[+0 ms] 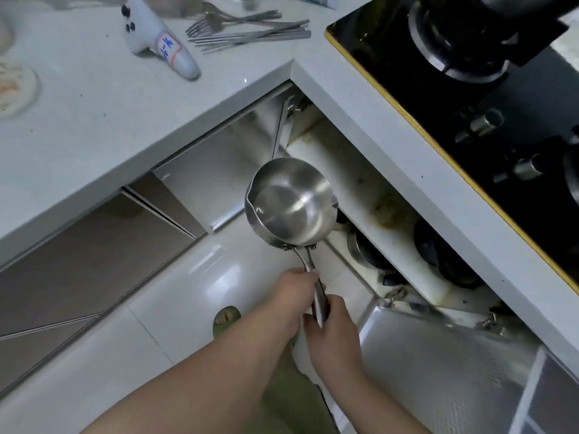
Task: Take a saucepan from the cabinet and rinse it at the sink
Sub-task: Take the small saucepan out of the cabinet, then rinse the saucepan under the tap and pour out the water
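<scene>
A small steel saucepan [289,203] with a pouring lip hangs over the floor, just outside the open cabinet [360,189] under the stove. Its bowl looks empty. Both hands grip its long handle: my left hand [294,288] higher up near the rivets, my right hand [333,328] around the handle's end. No sink is in view.
The cabinet door [438,371] stands swung open at lower right. Dark pans [445,255] remain on the cabinet shelf. A black gas hob [470,89] sits above. Forks and chopsticks [247,29] and a white handheld device [156,36] lie on the counter. A sandalled foot [226,319] stands below.
</scene>
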